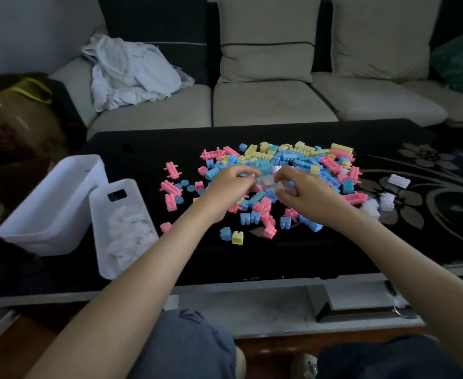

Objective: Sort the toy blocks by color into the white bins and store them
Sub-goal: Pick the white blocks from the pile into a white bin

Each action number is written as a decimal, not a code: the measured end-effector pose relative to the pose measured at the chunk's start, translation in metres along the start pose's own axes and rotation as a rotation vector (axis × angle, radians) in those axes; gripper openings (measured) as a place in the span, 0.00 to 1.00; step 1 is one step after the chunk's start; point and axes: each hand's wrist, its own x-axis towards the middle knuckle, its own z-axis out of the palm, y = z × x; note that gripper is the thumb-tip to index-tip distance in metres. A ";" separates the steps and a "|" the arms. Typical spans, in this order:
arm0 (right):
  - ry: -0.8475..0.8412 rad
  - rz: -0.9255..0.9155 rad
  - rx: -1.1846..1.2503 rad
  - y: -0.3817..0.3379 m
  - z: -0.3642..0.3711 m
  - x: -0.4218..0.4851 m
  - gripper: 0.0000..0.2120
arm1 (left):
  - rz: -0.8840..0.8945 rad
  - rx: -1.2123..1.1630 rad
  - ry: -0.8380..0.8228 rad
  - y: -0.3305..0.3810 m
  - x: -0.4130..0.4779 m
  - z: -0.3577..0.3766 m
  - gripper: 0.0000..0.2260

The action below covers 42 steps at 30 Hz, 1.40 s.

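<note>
At the middle of a black table (pixel 148 149) before a beige sofa (pixel 268 102), left hand (pixel 230 188) and right hand (pixel 308 196) curl their fingers around white blocks (pixel 268 183) among the coloured pile (pixel 293 160). Two white bins (pixel 61 198) stand at the left edge.

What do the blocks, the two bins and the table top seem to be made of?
Blocks: most likely moulded plastic, matte pastel colours, with regular studs and sharp edges.
Bins: probably thin white plastic, with smooth matte walls and a cut-out handle hole.
Table top: perhaps glass or lacquer; it is glossy black with faint reflections and a flower pattern.
</note>
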 end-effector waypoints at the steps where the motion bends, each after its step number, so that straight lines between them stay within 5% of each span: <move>1: 0.005 -0.042 -0.013 -0.012 0.000 0.007 0.05 | -0.015 -0.015 0.023 -0.001 -0.004 -0.012 0.07; 6: -0.007 -0.254 -0.014 -0.069 0.015 0.039 0.07 | -0.146 -0.294 -0.020 -0.003 -0.032 -0.075 0.13; 11: -0.054 -0.340 0.000 -0.119 0.049 0.058 0.09 | -0.148 -0.241 0.028 -0.026 -0.065 -0.131 0.15; 20: -0.244 -0.349 0.100 -0.175 0.099 0.069 0.17 | -0.299 0.601 0.458 -0.075 -0.084 -0.180 0.13; 24: -0.350 -0.279 0.127 -0.182 0.105 0.061 0.27 | -0.200 0.739 0.415 -0.089 -0.081 -0.175 0.11; 30: -0.320 -0.248 0.145 -0.176 0.110 0.061 0.12 | -0.186 0.797 0.368 -0.084 -0.076 -0.166 0.09; 36: -0.273 -0.314 0.160 -0.182 0.120 0.062 0.14 | -0.185 0.876 0.307 -0.080 -0.074 -0.164 0.08; 42: -0.197 -0.301 0.210 -0.179 0.123 0.061 0.16 | -0.205 0.604 0.272 -0.069 -0.089 -0.167 0.13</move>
